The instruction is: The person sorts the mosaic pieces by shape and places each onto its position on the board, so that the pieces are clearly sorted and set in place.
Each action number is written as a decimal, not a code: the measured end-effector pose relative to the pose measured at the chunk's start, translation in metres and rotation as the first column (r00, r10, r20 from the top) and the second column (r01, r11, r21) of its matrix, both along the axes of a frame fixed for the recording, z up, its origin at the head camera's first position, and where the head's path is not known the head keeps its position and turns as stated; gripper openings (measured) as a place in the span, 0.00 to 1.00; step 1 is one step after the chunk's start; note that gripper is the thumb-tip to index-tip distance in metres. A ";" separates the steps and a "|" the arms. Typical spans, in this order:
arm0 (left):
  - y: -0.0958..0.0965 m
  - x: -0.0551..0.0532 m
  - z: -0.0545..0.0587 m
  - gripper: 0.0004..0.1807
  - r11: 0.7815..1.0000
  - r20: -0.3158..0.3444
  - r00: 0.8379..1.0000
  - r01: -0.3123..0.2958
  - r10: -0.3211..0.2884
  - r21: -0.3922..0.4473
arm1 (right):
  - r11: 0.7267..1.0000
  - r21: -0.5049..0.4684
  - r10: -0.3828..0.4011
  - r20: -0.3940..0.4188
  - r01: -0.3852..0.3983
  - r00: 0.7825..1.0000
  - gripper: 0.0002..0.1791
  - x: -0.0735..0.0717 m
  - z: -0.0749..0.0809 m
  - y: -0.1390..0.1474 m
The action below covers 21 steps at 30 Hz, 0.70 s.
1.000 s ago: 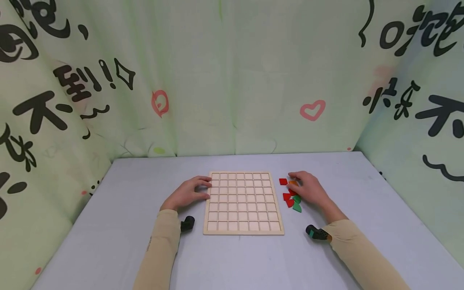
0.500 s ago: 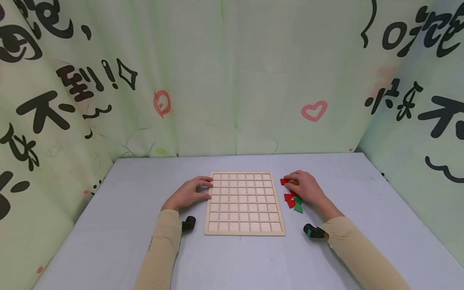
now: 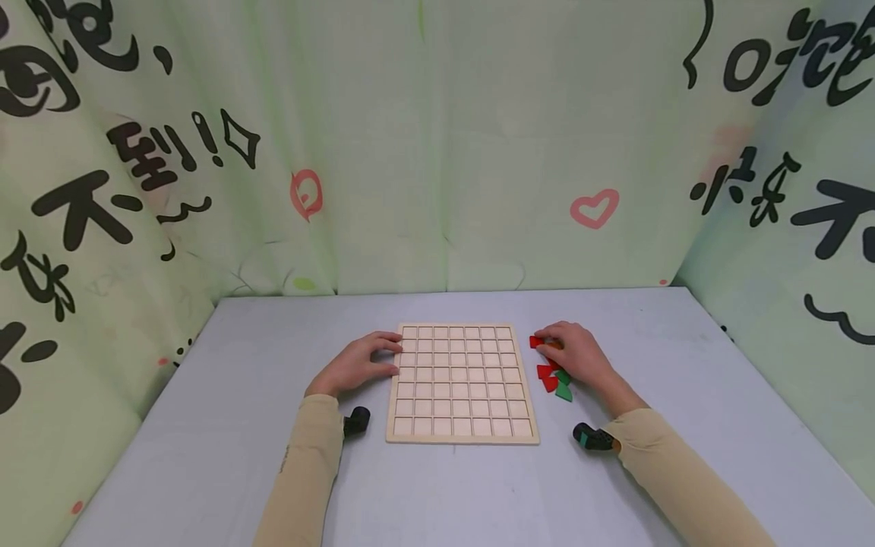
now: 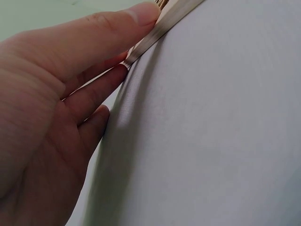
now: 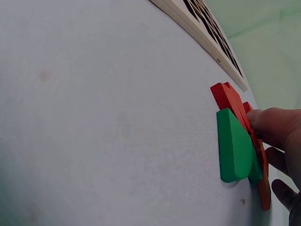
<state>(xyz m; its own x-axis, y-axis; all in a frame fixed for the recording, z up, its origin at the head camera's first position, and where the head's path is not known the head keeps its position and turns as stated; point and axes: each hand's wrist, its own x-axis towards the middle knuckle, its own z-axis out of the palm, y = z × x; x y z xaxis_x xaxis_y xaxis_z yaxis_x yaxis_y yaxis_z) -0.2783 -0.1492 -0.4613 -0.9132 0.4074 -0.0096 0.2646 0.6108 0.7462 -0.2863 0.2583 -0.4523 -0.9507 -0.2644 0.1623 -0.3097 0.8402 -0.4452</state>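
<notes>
A pale wooden grid board lies flat on the table. My left hand touches its left edge with thumb and fingertips, the fingers loosely extended; the left wrist view shows the thumb at the board's rim. Beyond the board's right edge, my right hand is over a small group of coloured pieces. A red piece shows at its fingertips, and an orange piece lies partly under the fingers. In the right wrist view the thumb touches a red piece; the index fingertip is hidden, so a pinch cannot be confirmed.
Several red pieces and green pieces lie nearer me, beside the board. A black wrist device sits on each wrist. The white table ends at a pale green curtain with black writing.
My right hand has shifted slightly left over the orange piece toward the upper red piece, then stayed nearly still. The left hand keeps its place at the board's edge.
</notes>
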 end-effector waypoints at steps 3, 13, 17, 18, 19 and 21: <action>0.000 0.000 0.001 0.22 1.000 0.000 1.000 -0.002 0.002 0.001 | 1.000 0.000 0.005 -0.020 -0.005 1.000 0.18 0.000 0.000 0.000; -0.001 0.000 0.000 0.22 1.000 -0.003 1.000 0.010 -0.010 0.009 | 0.997 -0.079 -0.021 -0.045 0.018 0.999 0.18 0.002 0.002 -0.012; -0.001 -0.001 -0.001 0.21 1.000 -0.005 1.000 0.010 -0.010 0.004 | 0.993 -0.117 -0.030 -0.055 0.023 0.998 0.19 0.003 0.005 -0.020; -0.001 -0.001 -0.001 0.21 1.000 -0.004 1.000 0.010 -0.010 0.003 | 0.992 -0.125 -0.034 -0.055 0.027 0.998 0.19 0.003 0.006 -0.023; -0.001 -0.001 0.000 0.21 1.000 -0.006 1.000 0.012 -0.012 0.000 | 0.990 -0.134 -0.039 -0.054 0.032 0.998 0.19 0.004 0.007 -0.025; -0.001 -0.001 0.000 0.22 1.000 -0.008 1.000 0.014 -0.014 -0.002 | 0.987 -0.157 -0.052 -0.042 0.045 0.998 0.19 0.006 0.008 -0.031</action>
<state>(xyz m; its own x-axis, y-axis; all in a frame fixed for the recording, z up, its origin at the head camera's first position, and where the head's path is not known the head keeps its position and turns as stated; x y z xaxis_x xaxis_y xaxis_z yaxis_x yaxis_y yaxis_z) -0.2792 -0.1504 -0.4614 -0.9076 0.4197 -0.0038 0.2785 0.6090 0.7427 -0.2807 0.2276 -0.4445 -0.9523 -0.1867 0.2414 -0.2936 0.7763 -0.5579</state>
